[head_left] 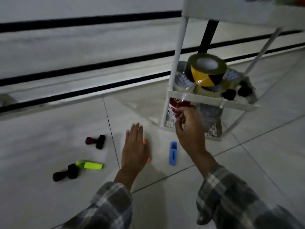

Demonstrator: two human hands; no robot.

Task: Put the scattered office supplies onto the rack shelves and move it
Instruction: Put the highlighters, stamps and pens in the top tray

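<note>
A white wheeled rack (212,100) stands on the tiled floor at the right. Its middle shelf holds a yellow-black tape roll (206,70) on top of clear tape rolls (181,80), plus black stamps (237,93). My left hand (134,149) hovers flat, fingers apart, over an orange highlighter (144,141) that is mostly hidden under it. My right hand (188,129) pinches a clear plastic wrapper with a red label (179,104) at the rack's lower shelf. A blue highlighter (173,153) lies between my hands. A yellow highlighter (90,165) and two black-red stamps (96,141) (65,173) lie to the left.
The rack's top shelf (231,12) overhangs at the upper right. A black table leg (208,37) stands behind the rack. Wide white steps with dark edges (82,66) run across the back. My plaid sleeves (231,200) fill the bottom.
</note>
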